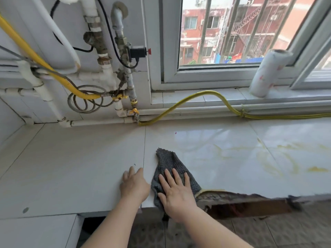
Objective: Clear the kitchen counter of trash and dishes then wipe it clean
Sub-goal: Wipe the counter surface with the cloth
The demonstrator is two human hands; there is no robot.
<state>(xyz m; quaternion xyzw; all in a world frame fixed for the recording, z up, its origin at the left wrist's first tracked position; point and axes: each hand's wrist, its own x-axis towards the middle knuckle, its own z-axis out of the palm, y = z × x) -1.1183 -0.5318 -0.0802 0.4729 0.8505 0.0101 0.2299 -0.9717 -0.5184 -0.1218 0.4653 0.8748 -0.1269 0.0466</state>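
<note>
Okay, pipes [43,90] crowd the far-left wall; the tiled counter [71,167] runs wide. Your left hand [134,183] rests flat, holding nothing, just beside the grey cloth [170,161] at the near edge. Your right hand [176,192] presses it, fingers straight. Yellow stains [318,169] to the right, above the broken edge [241,196].

A single wide-angle view from a camera worn on the person's head, close above the near edge of the tiled bench [71,167]. It faces forward and down, across the bench to its far edge, the wall pipes [105,70] and the window [215,76]. Both forearms enter from below.
</note>
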